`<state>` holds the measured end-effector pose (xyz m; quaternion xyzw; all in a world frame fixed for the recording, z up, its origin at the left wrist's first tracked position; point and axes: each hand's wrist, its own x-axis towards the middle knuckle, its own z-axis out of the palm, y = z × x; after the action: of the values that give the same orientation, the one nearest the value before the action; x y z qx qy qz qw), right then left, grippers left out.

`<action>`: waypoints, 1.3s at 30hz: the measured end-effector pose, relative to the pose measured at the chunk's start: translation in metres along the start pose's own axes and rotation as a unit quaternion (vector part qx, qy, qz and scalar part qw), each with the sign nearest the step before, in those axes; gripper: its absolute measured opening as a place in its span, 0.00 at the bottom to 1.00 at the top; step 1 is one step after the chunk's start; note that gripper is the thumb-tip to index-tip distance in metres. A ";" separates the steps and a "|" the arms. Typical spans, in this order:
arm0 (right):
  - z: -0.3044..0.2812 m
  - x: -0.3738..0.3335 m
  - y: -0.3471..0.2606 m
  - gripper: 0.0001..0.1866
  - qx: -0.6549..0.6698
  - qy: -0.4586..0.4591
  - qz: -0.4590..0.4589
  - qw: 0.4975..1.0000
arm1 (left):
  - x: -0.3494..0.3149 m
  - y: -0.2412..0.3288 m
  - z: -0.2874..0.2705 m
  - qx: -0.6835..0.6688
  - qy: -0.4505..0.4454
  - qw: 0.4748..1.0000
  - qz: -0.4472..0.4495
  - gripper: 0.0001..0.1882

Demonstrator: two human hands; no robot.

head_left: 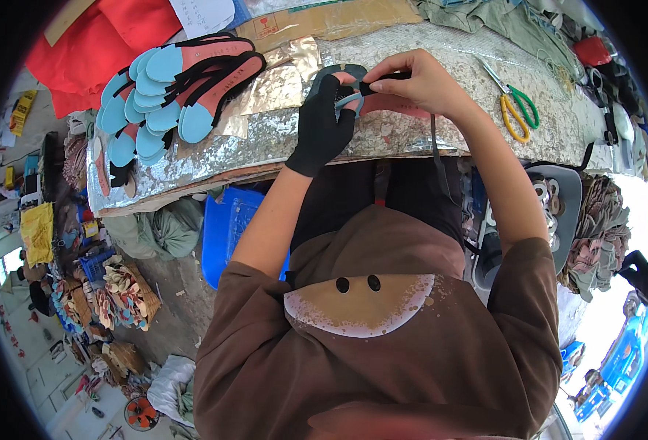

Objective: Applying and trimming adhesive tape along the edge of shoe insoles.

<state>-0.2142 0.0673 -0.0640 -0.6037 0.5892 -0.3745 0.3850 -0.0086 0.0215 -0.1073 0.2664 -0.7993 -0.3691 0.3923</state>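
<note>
My left hand (319, 126), in a black glove that leaves the fingertips bare, is closed around a pink insole-shaped piece (397, 108) at the table's near edge. A dark rounded end and a pale blue edge show by its fingers. On the right, my bare right hand (428, 86) pinches a black strip (394, 76) along the piece's upper edge. The fingers hide part of the join. A narrow dark tape (435, 139) hangs over the table edge below my right hand. To the left lies a pile of similar pink insole-shaped pieces (214, 53) with light blue ends and black edging.
Gold foil sheets (276, 89) lie between the pile and my left hand. Scissors (516, 110) with yellow and green handles rest at the right. Red cloth (130, 29) covers the far left; green-grey cloth (492, 29) lies far right. Below stand a blue bin (218, 235) and a grey tub (567, 205).
</note>
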 end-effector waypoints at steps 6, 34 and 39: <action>0.001 0.002 -0.003 0.10 -0.025 -0.016 0.021 0.999 | 0.003 -0.005 0.000 0.030 -0.013 0.999 0.006 0.17; -0.025 -0.027 0.018 0.08 -0.088 -0.020 0.018 0.996 | 0.006 -0.005 0.001 0.123 -0.008 0.991 0.056 0.05; -0.009 -0.038 -0.006 0.07 -0.300 0.056 -0.060 0.950 | 0.037 0.007 -0.020 0.092 -0.182 0.979 0.024 0.10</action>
<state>-0.2205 0.1052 -0.0549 -0.7038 0.6573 -0.2362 0.1293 -0.0134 -0.0081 -0.0770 0.2108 -0.8940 -0.3267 0.2226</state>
